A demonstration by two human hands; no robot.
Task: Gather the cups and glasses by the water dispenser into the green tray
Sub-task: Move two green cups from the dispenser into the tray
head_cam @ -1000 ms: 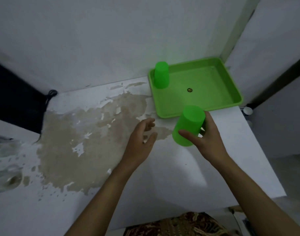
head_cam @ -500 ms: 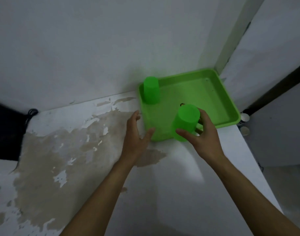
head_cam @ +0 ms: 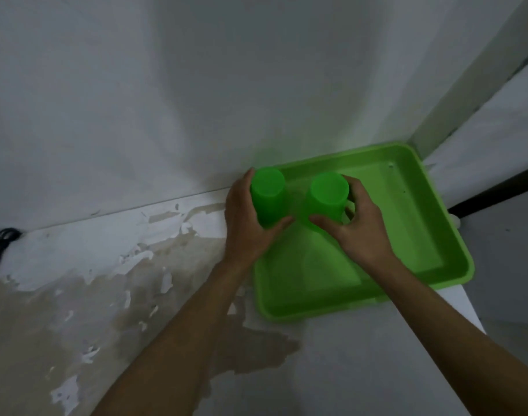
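Left hand (head_cam: 247,223) grips one upturned cup (head_cam: 268,195), right hand (head_cam: 358,226) another cup (head_cam: 327,198), inside tray (head_cam: 436,244); tray sits on peeling white counter (head_cam: 106,280), beside wall (head_cam: 196,85).

The green tray (head_cam: 421,250) sits on the counter (head_cam: 361,370) in the corner against the wall (head_cam: 196,85). Two green cups stand upside down at its far left end. The left hand (head_cam: 247,226) wraps the left cup (head_cam: 268,195); the right hand (head_cam: 361,226) grips the right cup (head_cam: 327,196), thumb in front. The counter's surface is peeled and stained brown (head_cam: 91,295) to the left.
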